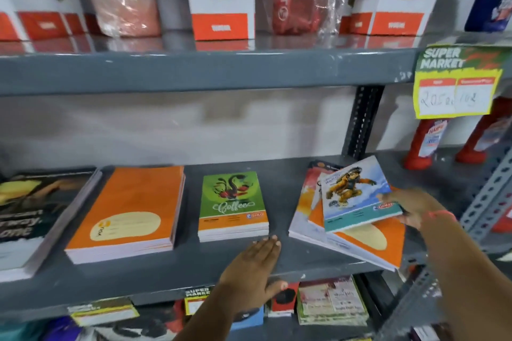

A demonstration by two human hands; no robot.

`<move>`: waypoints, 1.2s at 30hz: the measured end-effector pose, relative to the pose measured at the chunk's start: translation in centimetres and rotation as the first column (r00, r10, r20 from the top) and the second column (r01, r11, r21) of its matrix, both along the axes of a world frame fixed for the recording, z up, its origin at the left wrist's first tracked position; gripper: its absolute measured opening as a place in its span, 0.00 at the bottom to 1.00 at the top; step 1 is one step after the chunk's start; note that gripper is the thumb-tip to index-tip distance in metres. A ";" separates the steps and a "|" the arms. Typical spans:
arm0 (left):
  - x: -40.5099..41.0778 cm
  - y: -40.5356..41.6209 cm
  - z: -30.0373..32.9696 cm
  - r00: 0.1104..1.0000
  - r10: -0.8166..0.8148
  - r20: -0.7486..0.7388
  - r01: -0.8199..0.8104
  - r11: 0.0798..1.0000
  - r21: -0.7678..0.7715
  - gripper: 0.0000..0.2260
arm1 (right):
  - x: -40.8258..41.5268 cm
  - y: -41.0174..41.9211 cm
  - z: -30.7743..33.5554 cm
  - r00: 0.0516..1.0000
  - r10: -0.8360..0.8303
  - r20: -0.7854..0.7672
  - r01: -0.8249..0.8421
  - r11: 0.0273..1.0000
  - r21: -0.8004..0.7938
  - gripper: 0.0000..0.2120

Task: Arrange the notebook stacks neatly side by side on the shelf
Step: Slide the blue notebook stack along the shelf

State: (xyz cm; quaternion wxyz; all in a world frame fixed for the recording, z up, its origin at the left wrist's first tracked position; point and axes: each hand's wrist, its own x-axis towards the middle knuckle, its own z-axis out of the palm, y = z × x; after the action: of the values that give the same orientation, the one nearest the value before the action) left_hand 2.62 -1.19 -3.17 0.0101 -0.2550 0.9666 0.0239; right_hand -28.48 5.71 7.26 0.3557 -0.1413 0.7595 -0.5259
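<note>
On the shelf [277, 180], left hand [256, 266] flat (right hand [412, 206] grips snowboarder notebook [357, 196]).

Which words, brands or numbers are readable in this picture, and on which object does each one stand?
"Coffee": green notebook.
"SUPER MARKET": price tag on the upper shelf edge; the handwritten numbers below are too unclear to read.
"SUPER MARKE": small tag on the lower shelf edge, partly hidden by the left hand.
Red box labels, snowboarder notebook logo, black notebook cover: too blurred.

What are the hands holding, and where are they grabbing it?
The right hand grips the snowboarder notebook by its right edge. The left hand holds nothing; it rests flat on the shelf.
</note>
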 end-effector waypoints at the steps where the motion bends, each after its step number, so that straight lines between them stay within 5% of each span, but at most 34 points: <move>1: 0.8 -0.4 0.0 0.999 0.003 -0.041 -0.004 0.999 -0.040 0.45 | 0.4 -0.2 0.3 1.000 -0.019 0.012 0.019 0.999 -0.036 0.03; 6: 7.3 -1.4 -1.2 0.979 0.195 -0.064 -0.193 0.980 0.045 0.29 | 7.4 -4.3 2.3 0.982 0.110 0.153 -0.076 0.975 -0.209 0.06; 10: 11.0 -2.3 -1.3 0.935 0.306 -0.176 -0.302 0.952 0.050 0.32 | 14.0 -8.3 0.5 0.944 0.257 0.205 -0.212 0.953 -0.217 0.09; 16: 12.7 -3.3 -2.4 0.923 0.315 -0.220 -0.315 0.948 0.037 0.31 | 19.6 -12.2 -4.2 0.936 0.262 0.235 -0.240 0.964 -0.118 0.05; 20: 12.7 -3.1 -1.9 0.929 0.302 -0.212 -0.307 0.952 0.009 0.33 | 20.3 -12.8 -4.9 0.962 0.274 -0.018 -0.272 0.960 0.064 0.09; 24: 12.9 -2.9 -1.7 0.939 0.301 -0.166 -0.300 0.953 0.034 0.31 | 21.1 -12.3 -4.4 0.845 0.379 -0.377 -0.234 0.897 0.376 0.16; 30: 12.9 -3.1 -1.4 0.951 0.276 -0.139 -0.289 0.953 -0.092 0.34 | 21.1 -11.5 -4.1 0.764 0.383 -0.519 -0.181 0.900 0.396 0.23; 33: 9.8 -2.7 0.2 0.955 0.116 -0.274 -0.176 0.962 -0.209 0.25 | 18.9 -9.1 -3.8 0.754 0.293 -0.588 -0.114 0.940 0.322 0.17; 36: 3.4 -1.6 3.5 0.936 0.065 -0.346 -0.144 0.967 -0.209 0.14 | 15.4 -5.5 -3.8 0.705 0.278 -0.653 0.055 0.896 0.441 0.16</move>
State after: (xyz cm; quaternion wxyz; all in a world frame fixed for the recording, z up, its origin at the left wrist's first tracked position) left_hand 6.03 -2.79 0.35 -0.1860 -0.2980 0.9352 -0.0453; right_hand -13.04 0.25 3.43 0.0948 -0.2954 0.9227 -0.2290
